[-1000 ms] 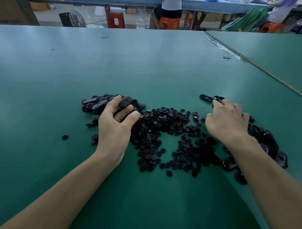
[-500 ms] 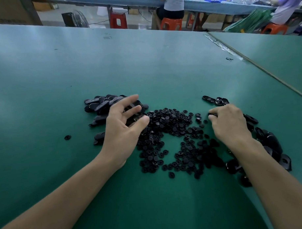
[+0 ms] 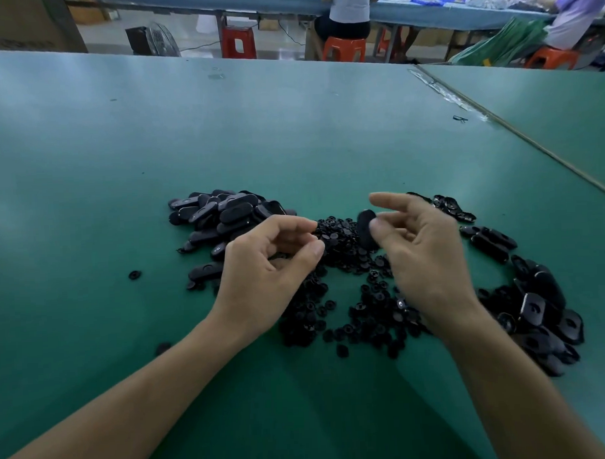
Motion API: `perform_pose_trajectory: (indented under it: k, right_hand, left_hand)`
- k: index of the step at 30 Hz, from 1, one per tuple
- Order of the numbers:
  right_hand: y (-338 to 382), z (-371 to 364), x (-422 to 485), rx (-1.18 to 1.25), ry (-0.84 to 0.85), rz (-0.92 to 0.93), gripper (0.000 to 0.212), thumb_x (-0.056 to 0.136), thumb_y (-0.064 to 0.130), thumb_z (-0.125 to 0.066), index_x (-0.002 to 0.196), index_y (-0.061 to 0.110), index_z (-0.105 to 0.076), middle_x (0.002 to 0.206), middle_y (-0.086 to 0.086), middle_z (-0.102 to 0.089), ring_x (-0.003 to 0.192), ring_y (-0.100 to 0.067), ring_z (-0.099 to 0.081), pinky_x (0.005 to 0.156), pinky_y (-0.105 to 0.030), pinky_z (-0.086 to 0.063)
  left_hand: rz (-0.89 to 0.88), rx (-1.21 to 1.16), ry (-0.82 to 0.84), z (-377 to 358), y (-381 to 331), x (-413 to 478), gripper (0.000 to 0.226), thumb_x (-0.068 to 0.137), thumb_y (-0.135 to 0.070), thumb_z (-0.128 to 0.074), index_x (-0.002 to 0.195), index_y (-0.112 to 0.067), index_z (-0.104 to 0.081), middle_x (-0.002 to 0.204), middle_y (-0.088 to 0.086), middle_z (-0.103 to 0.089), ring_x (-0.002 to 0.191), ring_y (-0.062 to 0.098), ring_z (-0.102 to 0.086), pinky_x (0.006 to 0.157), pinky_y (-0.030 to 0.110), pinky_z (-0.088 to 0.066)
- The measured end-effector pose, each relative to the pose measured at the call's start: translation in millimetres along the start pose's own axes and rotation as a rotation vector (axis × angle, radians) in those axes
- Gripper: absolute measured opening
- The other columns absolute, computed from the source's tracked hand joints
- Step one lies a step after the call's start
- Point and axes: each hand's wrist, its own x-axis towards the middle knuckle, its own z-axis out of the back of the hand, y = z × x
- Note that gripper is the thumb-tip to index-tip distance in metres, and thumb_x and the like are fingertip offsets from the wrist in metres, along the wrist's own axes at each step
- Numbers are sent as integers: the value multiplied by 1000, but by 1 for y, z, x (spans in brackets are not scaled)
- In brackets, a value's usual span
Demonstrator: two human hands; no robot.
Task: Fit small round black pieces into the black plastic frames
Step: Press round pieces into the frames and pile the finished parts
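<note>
Small round black pieces (image 3: 352, 310) lie heaped in the middle of the green table (image 3: 291, 133). A pile of oblong black frames (image 3: 221, 215) sits to their left, and more frames (image 3: 537, 310) curve round on the right. My right hand (image 3: 429, 259) is raised over the round pieces and pinches one black frame (image 3: 366, 227) between thumb and fingers. My left hand (image 3: 268, 265) hovers beside it with fingers curled, thumb and forefinger close together. Whether a small piece sits between them is hidden.
Single round pieces (image 3: 134, 274) lie apart on the left. A seam (image 3: 531, 145) separates a second green table at the right. Beyond the far edge stand a fan (image 3: 160, 40), red and orange stools (image 3: 344, 49), and seated people at another bench.
Both hands have lifted off the piles and come together over the round pieces. My right hand has picked up a frame; my left hand's fingers have curled.
</note>
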Motion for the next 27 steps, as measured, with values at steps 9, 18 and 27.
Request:
perform_pose_trajectory:
  k: [9, 18, 27]
  right_hand:
    - [-5, -26, -26, 500, 122, -75, 16, 90, 7, -70, 89, 22, -76, 90, -6, -77, 81, -17, -74, 70, -21, -57]
    - [-5, -25, -26, 345, 89, -66, 11, 90, 12, -73, 97, 19, -71, 79, -2, -76, 68, -14, -73, 60, -15, -50]
    - [-4, -25, -28, 259, 112, -33, 9, 91, 12, -72, 90, 21, -69, 76, 3, -76, 68, -12, -73, 62, -18, -50]
  left_hand:
    - [5, 28, 95, 1, 0, 0, 20, 85, -8, -78, 100, -21, -75, 87, 0, -78, 80, 21, -75, 76, 47, -62]
    - [13, -39, 43, 3, 2, 2, 18, 87, -7, -75, 101, -19, -73, 86, 5, -77, 73, 26, -74, 69, 37, -63]
    - [-8, -52, 40, 3, 1, 1, 19, 87, -7, -74, 98, -22, -73, 86, 1, -77, 76, 22, -75, 66, 29, -62]
